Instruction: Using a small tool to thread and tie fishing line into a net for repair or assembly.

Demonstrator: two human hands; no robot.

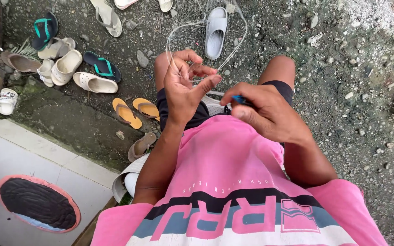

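I see gravel ground (343, 68) filling most of the view, with a pale tiled step (28, 155) at the lower left corner carrying a dark oval mat (37, 202). Along the ground's upper left edge lies a scatter of sandals (69, 64), an orange pair (135, 111) nearer my knees, and a grey slide (216, 32) by the top edge. My pink shirt (224, 182) fills the bottom.

My left hand (183, 89) is raised, fingers curled with thin pale fishing line (197, 27) looped around them; the line runs up in an arc toward the grey slide. My right hand (270, 114) is closed in a pinch on a small blue tool (239, 99), just beside the left thumb.

To do this well, I judge I should keep the loops taut and separate on the left fingers, and guide the blue tip slowly through.
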